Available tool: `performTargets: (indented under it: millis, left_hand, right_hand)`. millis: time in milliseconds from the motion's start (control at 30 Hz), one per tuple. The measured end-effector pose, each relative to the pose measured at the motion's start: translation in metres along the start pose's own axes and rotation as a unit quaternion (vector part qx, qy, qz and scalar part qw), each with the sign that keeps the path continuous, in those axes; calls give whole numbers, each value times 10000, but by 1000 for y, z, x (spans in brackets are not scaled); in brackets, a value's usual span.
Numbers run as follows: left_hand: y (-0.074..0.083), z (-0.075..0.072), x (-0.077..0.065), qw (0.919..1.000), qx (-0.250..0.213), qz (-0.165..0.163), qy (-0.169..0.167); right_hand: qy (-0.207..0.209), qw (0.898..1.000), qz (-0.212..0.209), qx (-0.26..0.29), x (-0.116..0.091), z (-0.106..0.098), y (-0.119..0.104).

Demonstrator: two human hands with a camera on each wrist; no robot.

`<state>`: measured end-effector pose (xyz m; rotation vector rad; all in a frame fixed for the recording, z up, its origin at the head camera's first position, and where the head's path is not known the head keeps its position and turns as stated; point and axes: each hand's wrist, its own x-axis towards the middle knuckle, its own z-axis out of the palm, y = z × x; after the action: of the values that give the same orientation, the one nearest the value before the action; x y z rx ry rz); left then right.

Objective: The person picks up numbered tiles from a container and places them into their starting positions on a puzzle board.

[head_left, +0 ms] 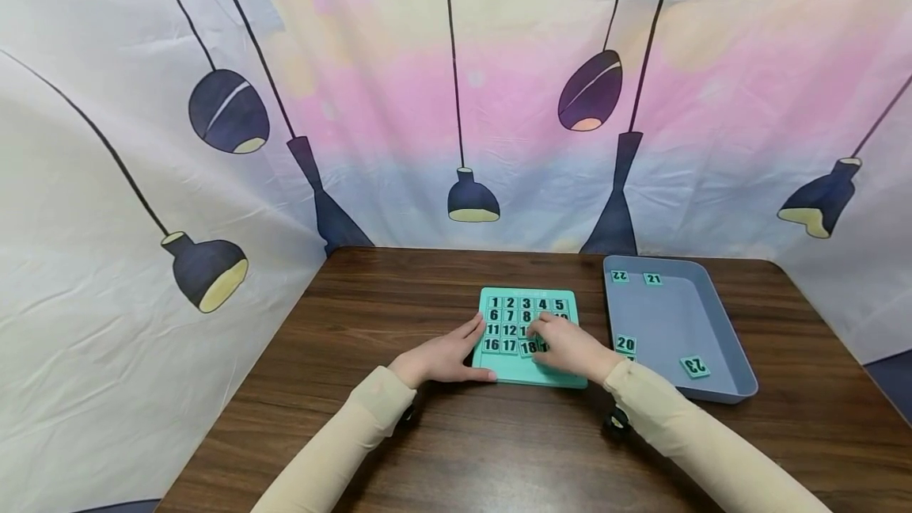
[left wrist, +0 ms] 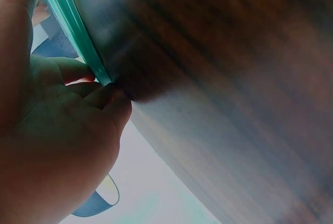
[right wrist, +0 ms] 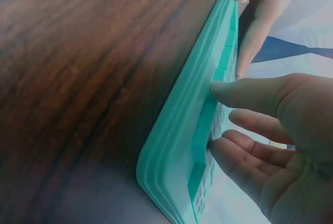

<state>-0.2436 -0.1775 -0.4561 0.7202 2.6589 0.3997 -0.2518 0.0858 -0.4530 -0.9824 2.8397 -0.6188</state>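
Observation:
A mint-green number board [head_left: 523,374] lies on the table, with rows of green tiles bearing black numbers. My left hand [head_left: 445,355] steadies its lower left corner, fingers straight along the left edge and thumb at the near edge. Over the board's right half, my right hand [head_left: 570,348] has curled fingers and pinches a number tile [right wrist: 205,130] between thumb and fingertips, low in the bottom row. The 18 tile [head_left: 528,348] beside it sits slightly askew. The hand covers part of the right-hand columns, and the pinched tile's number is mostly hidden.
A grey-blue tray [head_left: 723,331] stands right of the board with loose tiles inside, among them a 21 tile [head_left: 652,279], a 20 tile [head_left: 625,344] and a 23 tile [head_left: 694,366]. Behind the wooden table [head_left: 399,283] hangs a curtain [head_left: 399,101] printed with lamps.

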Motion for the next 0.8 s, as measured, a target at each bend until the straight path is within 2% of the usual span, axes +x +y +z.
performTargets:
  millis: [333, 800]
  left_hand:
    - [-1, 0, 0, 10000, 36, 18, -38]
    - [-2, 1, 2, 10000, 6, 6, -26]
  right_hand:
    - [72, 9998, 132, 141, -14, -6, 12]
    - [95, 9993, -44, 362, -14, -5, 16]
